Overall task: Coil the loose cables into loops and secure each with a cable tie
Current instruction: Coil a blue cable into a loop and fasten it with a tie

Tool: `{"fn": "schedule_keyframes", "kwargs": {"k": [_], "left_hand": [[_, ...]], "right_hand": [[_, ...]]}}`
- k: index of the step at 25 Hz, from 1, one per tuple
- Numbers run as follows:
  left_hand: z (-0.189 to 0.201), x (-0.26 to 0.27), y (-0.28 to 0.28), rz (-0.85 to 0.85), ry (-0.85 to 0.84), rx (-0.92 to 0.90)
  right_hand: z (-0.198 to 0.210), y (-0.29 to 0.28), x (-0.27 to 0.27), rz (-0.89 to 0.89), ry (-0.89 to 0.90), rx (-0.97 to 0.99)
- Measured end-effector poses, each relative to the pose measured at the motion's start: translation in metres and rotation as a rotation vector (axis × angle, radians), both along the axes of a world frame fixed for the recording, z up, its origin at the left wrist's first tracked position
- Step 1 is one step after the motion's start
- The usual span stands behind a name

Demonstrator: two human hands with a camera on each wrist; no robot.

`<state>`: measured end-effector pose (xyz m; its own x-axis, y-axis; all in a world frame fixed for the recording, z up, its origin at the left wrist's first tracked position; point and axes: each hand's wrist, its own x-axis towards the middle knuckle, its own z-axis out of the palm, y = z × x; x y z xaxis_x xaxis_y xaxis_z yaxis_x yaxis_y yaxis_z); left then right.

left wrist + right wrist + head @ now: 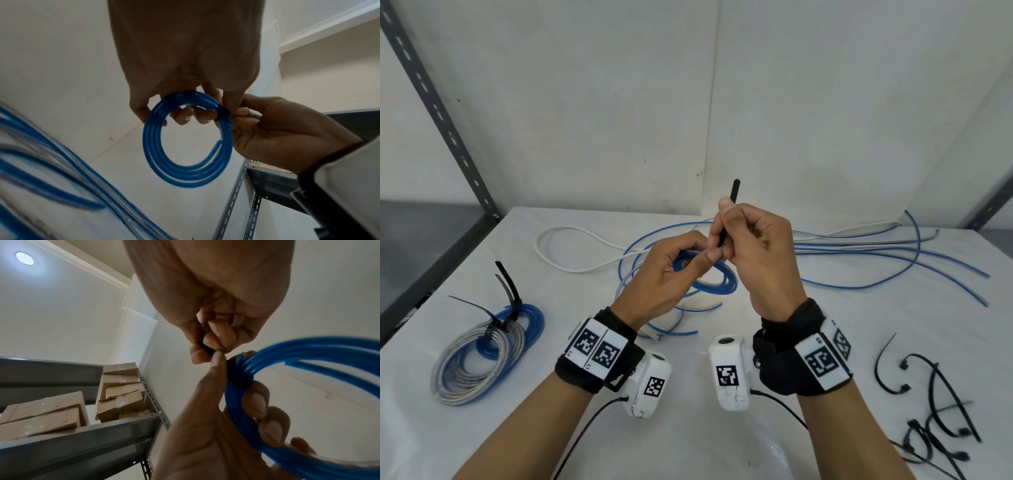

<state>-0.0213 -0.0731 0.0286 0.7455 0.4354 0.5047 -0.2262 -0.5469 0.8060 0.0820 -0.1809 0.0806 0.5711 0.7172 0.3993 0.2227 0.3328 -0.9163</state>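
Note:
Above the white table (pixel 859 342) my left hand (pixel 702 255) grips a small coil of blue cable (pixel 717 279), with fingers curled through the loop. A black cable tie (pixel 223 113) wraps the blue coil (pixel 185 172) where my left hand (pixel 185 116) holds it. My right hand (pixel 724 219) pinches the tie's tail (pixel 731 202) between thumb and fingers, and the tail points up and away. In the right wrist view the right hand (pixel 207 347) pinches the tie just above the band (pixel 238 378) on the coil (pixel 308 353).
Two tied coils, blue and clear-grey (pixel 482 349), lie at the left. Loose blue and white cables (pixel 859 253) spread across the back of the table. Several spare black ties (pixel 935 411) lie at the right. A grey shelf upright (pixel 438 113) stands at the left, with cardboard boxes (pixel 119 394) on shelves.

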Motion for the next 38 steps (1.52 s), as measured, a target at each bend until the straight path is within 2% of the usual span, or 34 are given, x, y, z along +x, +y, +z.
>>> {"fn": "schedule_keyframes", "kwargs": {"k": [5, 8, 10, 12, 14, 17, 19, 22, 25, 28, 33, 38], "left_hand": [[0.008, -0.007, -0.007, -0.069, 0.080, -0.088], [0.012, -0.033, 0.000, -0.070, 0.174, -0.218], [0.014, -0.061, 0.006, -0.028, 0.227, -0.236], [0.019, -0.093, 0.007, 0.020, 0.242, -0.206], [0.025, -0.127, 0.004, 0.091, 0.302, -0.105], [0.029, -0.175, -0.002, 0.326, 0.638, 0.346], [0.025, -0.205, -0.010, 0.469, 0.867, 0.521], [0.003, -0.243, -0.015, 0.525, 1.065, 0.454], [-0.016, -0.270, -0.011, 0.480, 1.200, 0.317], [-0.022, -0.272, -0.010, 0.391, 1.249, 0.286], [-0.014, -0.265, -0.010, 0.393, 1.293, 0.315], [0.002, -0.244, -0.017, 0.490, 1.163, 0.381]], "right_hand": [[-0.006, 0.006, 0.008, 0.030, 0.076, -0.047], [-0.008, 0.008, 0.012, 0.030, 0.106, -0.086], [-0.009, 0.016, 0.011, 0.062, 0.120, -0.151], [-0.008, 0.031, 0.001, 0.164, 0.071, -0.266], [-0.004, 0.053, -0.018, 0.292, -0.069, -0.400], [-0.001, 0.092, -0.058, 0.445, -0.322, -0.544], [-0.003, 0.115, -0.095, 0.538, -0.396, -0.568], [-0.011, 0.135, -0.144, 0.586, -0.430, -0.543], [-0.027, 0.143, -0.177, 0.590, -0.437, -0.536], [-0.038, 0.145, -0.191, 0.568, -0.473, -0.550], [-0.040, 0.139, -0.191, 0.547, -0.559, -0.548], [-0.038, 0.132, -0.164, 0.463, -0.609, -0.595]]}}
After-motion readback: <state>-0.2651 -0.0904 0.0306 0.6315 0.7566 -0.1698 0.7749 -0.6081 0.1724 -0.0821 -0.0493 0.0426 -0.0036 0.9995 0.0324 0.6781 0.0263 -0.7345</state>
